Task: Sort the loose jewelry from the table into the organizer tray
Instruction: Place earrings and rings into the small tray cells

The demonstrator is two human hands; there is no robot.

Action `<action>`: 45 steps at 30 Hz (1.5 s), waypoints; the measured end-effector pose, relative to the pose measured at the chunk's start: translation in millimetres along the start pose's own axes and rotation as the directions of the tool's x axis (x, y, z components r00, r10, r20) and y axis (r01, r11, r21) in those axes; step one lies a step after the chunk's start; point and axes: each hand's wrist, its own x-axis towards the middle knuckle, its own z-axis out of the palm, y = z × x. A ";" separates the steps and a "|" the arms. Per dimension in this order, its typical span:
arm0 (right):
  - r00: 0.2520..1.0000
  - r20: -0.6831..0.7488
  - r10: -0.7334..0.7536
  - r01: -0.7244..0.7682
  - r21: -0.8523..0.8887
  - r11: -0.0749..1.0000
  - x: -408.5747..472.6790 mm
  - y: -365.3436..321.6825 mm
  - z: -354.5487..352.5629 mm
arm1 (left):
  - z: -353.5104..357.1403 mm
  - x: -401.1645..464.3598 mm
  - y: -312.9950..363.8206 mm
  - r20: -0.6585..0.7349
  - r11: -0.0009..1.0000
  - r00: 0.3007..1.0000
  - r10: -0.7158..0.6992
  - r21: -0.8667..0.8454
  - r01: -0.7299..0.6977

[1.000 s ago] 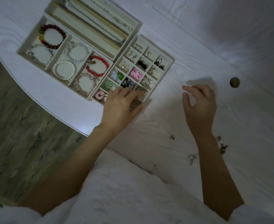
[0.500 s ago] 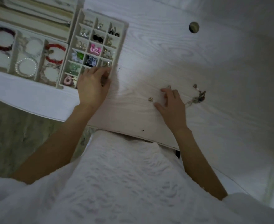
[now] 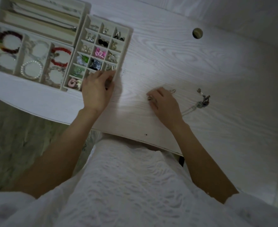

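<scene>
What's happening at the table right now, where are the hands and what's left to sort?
A person is sorting jewelry. The left hand rests on the near corner of the small-compartment organizer tray, which already holds earrings. The right hand is down on the white table with its fingers at a small loose earring; whether it is pinched yet is unclear. A small ring-like piece and a tangled chain are still loose on the table.

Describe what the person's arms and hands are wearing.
Both forearms are bare. White textured sleeves start near the elbows, matching the white garment below. The left hand and right hand wear no gloves; no watch or bracelet shows at either wrist. Rings cannot be made out in the dim light.
</scene>
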 end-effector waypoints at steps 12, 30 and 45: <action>0.995 0.073 -0.075 0.081 -0.088 0.993 45.4 -7.3 -6.7 | 3.3 -5.5 0.5 -0.006 0.999 0.999 -0.043 0.026 0.044; 0.995 0.017 -0.097 0.097 -0.017 0.995 217.2 -43.9 -12.5 | -3.4 -4.4 1.1 -0.031 0.999 0.998 -0.050 -0.022 0.049; 0.981 0.006 -0.196 0.194 -0.151 0.969 218.3 -40.1 -19.0 | -7.4 0.5 0.8 -0.007 0.998 0.998 -0.055 -0.042 0.054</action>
